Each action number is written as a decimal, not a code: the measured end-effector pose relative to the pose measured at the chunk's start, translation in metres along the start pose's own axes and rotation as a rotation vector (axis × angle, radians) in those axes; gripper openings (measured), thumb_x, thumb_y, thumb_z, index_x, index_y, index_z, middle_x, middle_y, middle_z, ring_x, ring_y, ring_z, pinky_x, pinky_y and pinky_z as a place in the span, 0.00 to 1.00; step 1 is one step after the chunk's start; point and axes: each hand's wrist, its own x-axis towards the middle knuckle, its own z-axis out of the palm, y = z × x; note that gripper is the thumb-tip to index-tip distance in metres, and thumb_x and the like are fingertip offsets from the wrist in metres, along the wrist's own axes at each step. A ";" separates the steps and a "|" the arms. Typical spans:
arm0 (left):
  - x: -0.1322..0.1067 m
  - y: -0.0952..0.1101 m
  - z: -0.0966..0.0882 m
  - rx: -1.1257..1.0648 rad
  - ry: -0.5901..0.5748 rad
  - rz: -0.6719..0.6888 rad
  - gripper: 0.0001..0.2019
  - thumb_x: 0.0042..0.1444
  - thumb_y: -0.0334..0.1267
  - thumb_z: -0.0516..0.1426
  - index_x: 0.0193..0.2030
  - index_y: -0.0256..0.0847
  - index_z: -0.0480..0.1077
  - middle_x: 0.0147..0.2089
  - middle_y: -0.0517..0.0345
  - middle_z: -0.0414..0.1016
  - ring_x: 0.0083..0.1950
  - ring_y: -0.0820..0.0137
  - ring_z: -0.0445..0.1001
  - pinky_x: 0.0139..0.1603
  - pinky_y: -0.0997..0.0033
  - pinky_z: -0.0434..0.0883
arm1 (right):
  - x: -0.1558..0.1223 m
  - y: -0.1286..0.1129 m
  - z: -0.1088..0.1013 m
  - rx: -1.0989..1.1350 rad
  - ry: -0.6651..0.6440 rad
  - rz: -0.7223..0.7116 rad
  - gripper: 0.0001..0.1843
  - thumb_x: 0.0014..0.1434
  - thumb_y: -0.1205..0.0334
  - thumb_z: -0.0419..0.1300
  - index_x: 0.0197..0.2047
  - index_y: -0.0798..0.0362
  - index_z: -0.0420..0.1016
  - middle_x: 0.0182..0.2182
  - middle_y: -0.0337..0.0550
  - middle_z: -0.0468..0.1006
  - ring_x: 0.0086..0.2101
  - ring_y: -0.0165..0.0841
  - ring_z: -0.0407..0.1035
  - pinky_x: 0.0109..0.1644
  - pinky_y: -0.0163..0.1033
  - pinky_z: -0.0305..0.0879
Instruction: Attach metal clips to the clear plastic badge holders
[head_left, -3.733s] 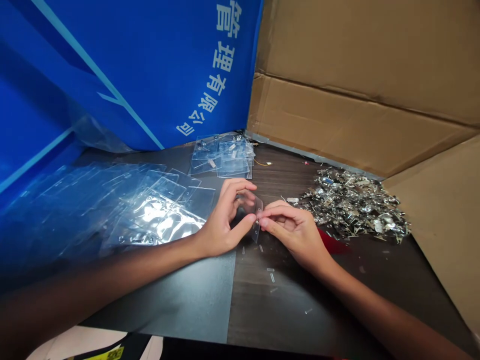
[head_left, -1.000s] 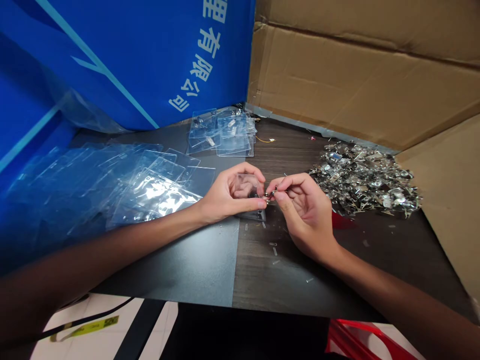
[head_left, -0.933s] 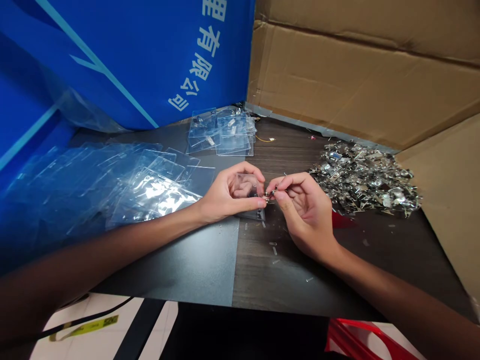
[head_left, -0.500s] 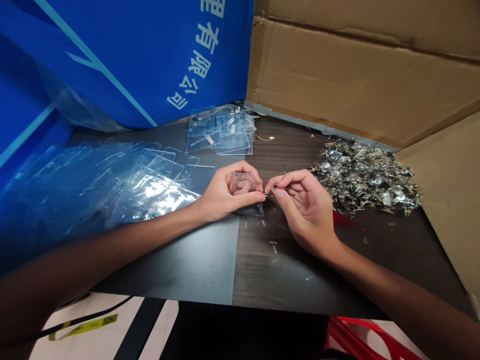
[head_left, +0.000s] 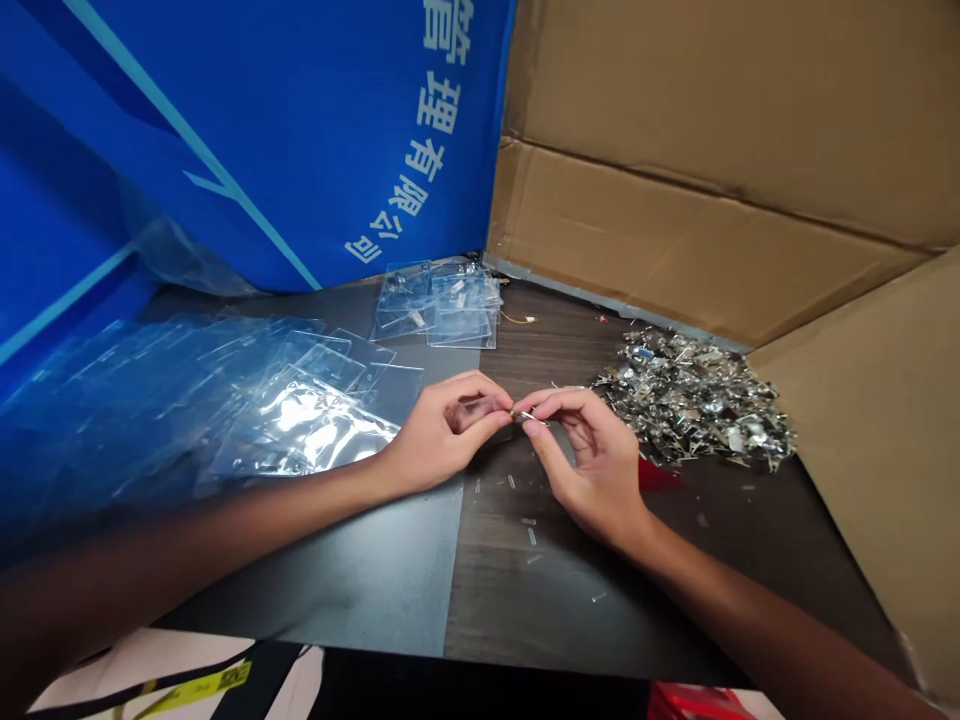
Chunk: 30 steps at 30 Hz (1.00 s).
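Note:
Above the middle of the table, my left hand pinches a clear plastic badge holder, mostly hidden behind its fingers. Thumb and fingertips of my right hand are closed on a small metal clip, right at the badge holder's edge. The fingertips of both hands nearly meet there. I cannot tell whether clip and holder are joined. Right of my right hand lies a heap of metal clips. Left of my left hand, many clear badge holders are spread in overlapping layers.
Several badge holders with metal parts lie at the back of the table. Small clear plastic bits are scattered in front of my hands. A blue printed panel and cardboard walls close off the back and right.
The view has tilted up, so the tabletop sits lower in it. The badge holder has turned to a thinner outline, and the clip shows more plainly between my hands.

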 end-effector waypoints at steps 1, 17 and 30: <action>0.001 0.001 -0.001 0.032 0.001 0.001 0.04 0.66 0.36 0.66 0.41 0.39 0.81 0.40 0.52 0.84 0.39 0.68 0.79 0.44 0.67 0.75 | 0.000 0.000 0.000 -0.005 0.006 -0.007 0.07 0.72 0.69 0.65 0.46 0.46 0.76 0.45 0.45 0.86 0.47 0.38 0.84 0.54 0.48 0.83; 0.066 0.000 -0.066 0.043 0.204 -0.182 0.10 0.59 0.42 0.68 0.36 0.38 0.76 0.34 0.57 0.74 0.33 0.71 0.65 0.38 0.67 0.65 | 0.004 0.022 -0.005 -0.054 0.127 0.271 0.09 0.71 0.58 0.65 0.52 0.48 0.73 0.51 0.47 0.78 0.48 0.38 0.80 0.52 0.47 0.78; 0.160 -0.046 -0.065 0.141 0.416 -0.280 0.12 0.57 0.26 0.70 0.30 0.39 0.71 0.26 0.55 0.72 0.29 0.68 0.72 0.39 0.57 0.76 | 0.005 0.031 -0.008 -0.080 0.119 0.339 0.08 0.69 0.59 0.65 0.50 0.48 0.75 0.51 0.48 0.78 0.48 0.39 0.79 0.51 0.48 0.77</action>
